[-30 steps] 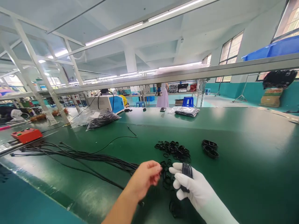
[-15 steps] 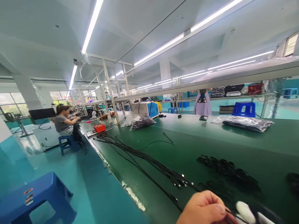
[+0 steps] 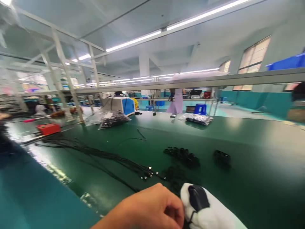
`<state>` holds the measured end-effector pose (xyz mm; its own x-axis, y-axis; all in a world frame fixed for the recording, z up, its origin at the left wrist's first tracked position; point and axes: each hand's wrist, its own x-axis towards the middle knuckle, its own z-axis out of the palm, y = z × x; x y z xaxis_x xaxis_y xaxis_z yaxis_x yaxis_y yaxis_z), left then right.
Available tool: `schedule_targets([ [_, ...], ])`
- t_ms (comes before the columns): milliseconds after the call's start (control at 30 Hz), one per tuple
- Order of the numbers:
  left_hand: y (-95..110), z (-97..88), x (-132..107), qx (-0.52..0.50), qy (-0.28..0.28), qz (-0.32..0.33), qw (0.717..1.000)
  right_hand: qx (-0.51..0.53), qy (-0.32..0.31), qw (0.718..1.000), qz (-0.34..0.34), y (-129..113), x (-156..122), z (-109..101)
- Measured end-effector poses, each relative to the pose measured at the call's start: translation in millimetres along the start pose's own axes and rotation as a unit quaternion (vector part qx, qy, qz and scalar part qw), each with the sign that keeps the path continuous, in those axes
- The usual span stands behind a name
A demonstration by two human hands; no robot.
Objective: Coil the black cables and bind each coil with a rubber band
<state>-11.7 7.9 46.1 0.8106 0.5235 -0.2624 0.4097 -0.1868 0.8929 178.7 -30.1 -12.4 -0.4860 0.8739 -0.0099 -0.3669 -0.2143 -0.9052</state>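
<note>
My left hand [image 3: 157, 206], bare, is closed at the bottom of the view, its fingers curled against my right hand. My right hand [image 3: 219, 210] wears a white glove and is closed around a smooth black piece [image 3: 199, 197], too blurred to name. A thin black cable [image 3: 192, 217] shows between the two hands; its path into the left fingers is hidden. Just beyond the hands lies a heap of black coiled pieces [image 3: 182, 156] on the green table [image 3: 250, 165]. To the left, a bundle of black cables [image 3: 105, 154] with shiny metal plugs stretches across the tabletop.
Another small black heap [image 3: 222, 158] sits to the right. Farther back are a plastic bag of black items [image 3: 114, 119], a blue-and-white machine [image 3: 122, 105], a red box [image 3: 48, 128] and a flat clear-wrapped pack [image 3: 199, 119]. A person [image 3: 176, 100] stands across the table.
My view has swung to the right, so the scene has shifted left. The left hand has turned, its back now facing me, and it sits closer against the gloved right hand.
</note>
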Motion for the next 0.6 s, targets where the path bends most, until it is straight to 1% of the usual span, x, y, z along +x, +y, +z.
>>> schedule_targets([
  [67, 5, -1.4, -6, 0.018, 0.000, -0.012, 1.000, 0.037, -0.002, 0.999, 0.001, -1, 6, 9],
  [100, 7, -2.1, -9, 0.023, 0.012, -0.022, 0.999, 0.042, 0.019, 0.999, -0.007, -2, 8, 13],
  [167, 7, -3.9, -11, 0.036, 0.058, -0.030, 0.997, 0.019, 0.097, 0.995, -0.019, -7, 11, 19],
  [200, 7, -5.1, -10, 0.048, 0.090, -0.024, 0.994, -0.006, 0.136, 0.991, -0.016, -9, 12, 21],
  [233, 5, -6.3, -9, 0.062, 0.123, -0.013, 0.990, -0.036, 0.159, 0.987, -0.003, -10, 14, 22],
  [267, 3, -7.6, -7, 0.077, 0.149, 0.000, 0.986, -0.063, 0.158, 0.985, 0.016, -10, 15, 23],
  [333, -2, -9.0, -4, 0.101, 0.182, 0.021, 0.978, -0.094, 0.113, 0.989, 0.025, -4, 20, 20],
  [400, -7, -8.0, -2, 0.106, 0.185, 0.030, 0.977, -0.101, 0.071, 0.992, -0.010, 7, 25, 13],
  [433, -9, -6.4, -2, 0.102, 0.180, 0.033, 0.978, -0.106, 0.064, 0.992, -0.031, 14, 27, 9],
  [500, -11, -1.2, -2, 0.099, 0.170, 0.039, 0.980, -0.137, 0.076, 0.987, -0.047, 27, 31, 2],
  [600, -4, 8.7, 1, 0.141, 0.156, 0.028, 0.977, -0.203, 0.118, 0.972, -0.027, 40, 32, -3],
])
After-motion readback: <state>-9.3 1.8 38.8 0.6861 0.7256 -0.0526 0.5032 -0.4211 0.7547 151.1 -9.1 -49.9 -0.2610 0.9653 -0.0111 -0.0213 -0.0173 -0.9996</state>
